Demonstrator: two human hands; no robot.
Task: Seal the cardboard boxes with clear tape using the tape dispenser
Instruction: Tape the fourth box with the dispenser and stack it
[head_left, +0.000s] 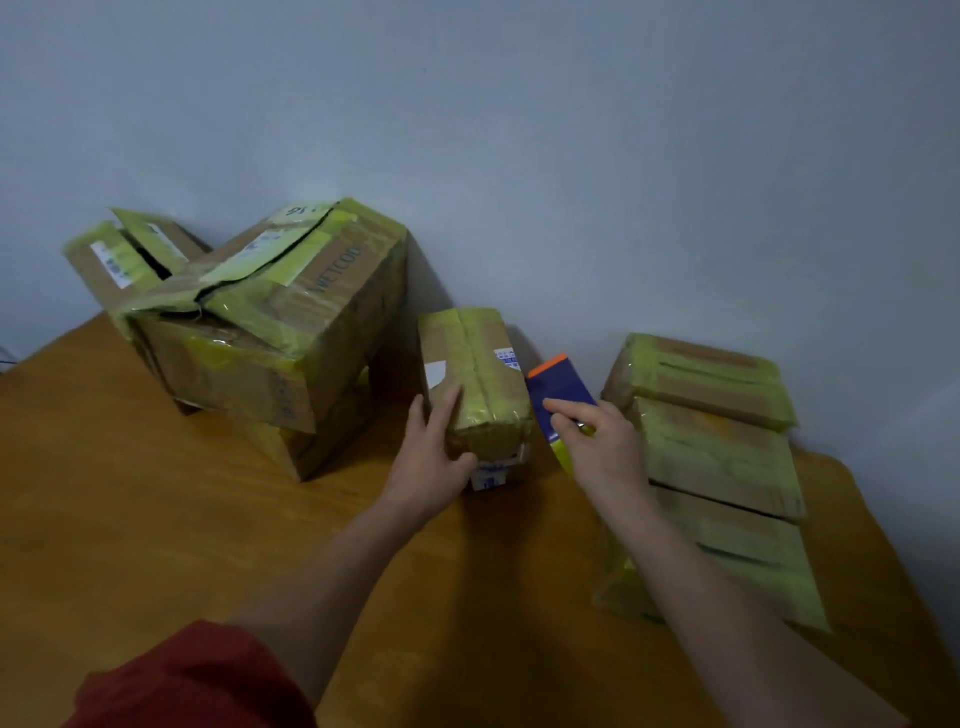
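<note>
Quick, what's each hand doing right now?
Left hand: grips the small box, fingers on top, thumb at its near end.
Right hand: holds the blue tape dispenser.

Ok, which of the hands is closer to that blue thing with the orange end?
Right: right hand on the blue thing, left hand gripping the small box beside it.
</note>
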